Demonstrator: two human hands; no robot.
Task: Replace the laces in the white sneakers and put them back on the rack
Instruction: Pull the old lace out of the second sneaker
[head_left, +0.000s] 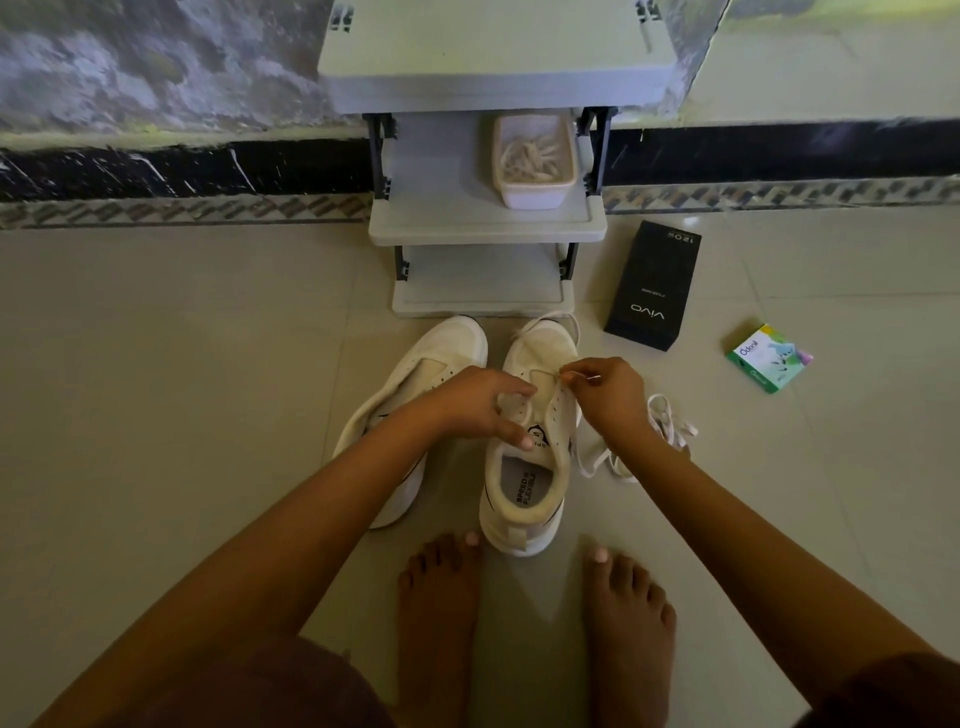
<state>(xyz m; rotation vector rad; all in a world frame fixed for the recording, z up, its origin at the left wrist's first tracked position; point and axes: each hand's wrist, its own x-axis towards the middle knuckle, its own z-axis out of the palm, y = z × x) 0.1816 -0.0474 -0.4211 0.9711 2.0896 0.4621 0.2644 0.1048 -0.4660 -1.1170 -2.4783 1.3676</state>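
Two white sneakers (410, 405) (524, 509), two hands (478, 405) (608, 395), two bare feet (436, 597) (628, 608); one lace (670, 421) on the floor, one rack (467, 228), one tub (535, 195), one black box (652, 286), one green box (769, 358).

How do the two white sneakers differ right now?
The left white sneaker lies tilted outward; the right white sneaker stands upright. The left one's eyelets look empty; a white lace loops at the right one's toe. Both sit before the grey rack.

Showing off-white on the sneakers (540, 356) at centre; pale grey on the rack (488, 231) at top centre; black on the box (649, 291) at right; green and white on the carton (769, 358) beyond; white-flecked black on the wall band (156, 171), upper left.
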